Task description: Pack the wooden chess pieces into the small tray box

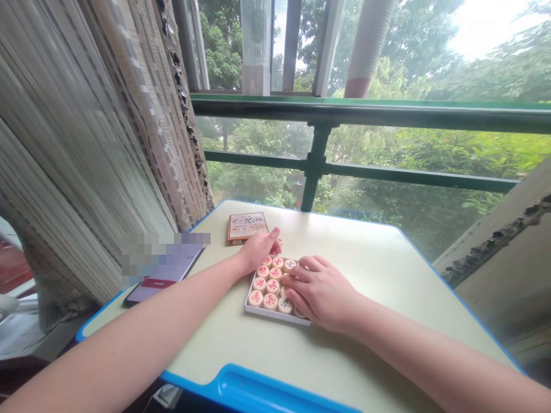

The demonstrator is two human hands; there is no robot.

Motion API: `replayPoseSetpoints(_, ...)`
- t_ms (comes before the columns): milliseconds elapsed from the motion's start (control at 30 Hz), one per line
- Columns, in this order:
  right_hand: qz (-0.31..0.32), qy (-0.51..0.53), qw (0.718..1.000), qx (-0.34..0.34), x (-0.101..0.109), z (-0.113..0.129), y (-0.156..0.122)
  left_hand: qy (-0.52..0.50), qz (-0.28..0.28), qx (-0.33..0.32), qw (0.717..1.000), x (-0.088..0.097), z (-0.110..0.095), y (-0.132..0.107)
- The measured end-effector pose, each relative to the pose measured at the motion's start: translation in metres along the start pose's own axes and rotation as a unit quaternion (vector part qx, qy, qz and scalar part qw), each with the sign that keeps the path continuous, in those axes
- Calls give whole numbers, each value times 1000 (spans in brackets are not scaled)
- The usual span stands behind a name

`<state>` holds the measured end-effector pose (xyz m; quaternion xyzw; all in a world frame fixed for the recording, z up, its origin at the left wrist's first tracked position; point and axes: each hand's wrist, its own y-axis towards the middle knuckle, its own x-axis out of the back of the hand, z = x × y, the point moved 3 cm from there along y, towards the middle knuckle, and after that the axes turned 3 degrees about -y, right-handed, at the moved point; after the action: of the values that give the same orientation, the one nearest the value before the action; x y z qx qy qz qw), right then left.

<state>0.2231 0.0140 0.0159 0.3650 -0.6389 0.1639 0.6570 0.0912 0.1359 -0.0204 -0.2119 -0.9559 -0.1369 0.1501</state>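
A shallow white tray (278, 314) holds rows of round wooden Chinese chess pieces (270, 301), most with red characters and a few with dark ones. My left hand (259, 250) is at the tray's far left corner, fingers curled in and thumb raised. Whatever those fingers may hold is hidden. Across the tray's right side lies my right hand (322, 292), its fingers apart and resting on the pieces. It covers the right-hand columns, so I cannot see those pieces fully. Just beyond my left hand is the box lid (246, 225), printed with Chinese characters.
The pale table (365, 252) has a blue edge, with a blue groove (258, 390) at the front. A phone (166, 275) lies on the left, near my left forearm. Curtains (142, 115) hang at the left; a green railing (365, 112) and window stand behind the table.
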Motion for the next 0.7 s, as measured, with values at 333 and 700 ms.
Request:
replayPoseSetpoints(333, -78, 35, 996, -22, -8, -12, -3, 2, 4, 4, 1000, 1, 3, 1)
replayPoseSetpoints(700, -40, 45, 998, -4, -7, -9, 0, 25, 9, -10, 1000, 1, 3, 0)
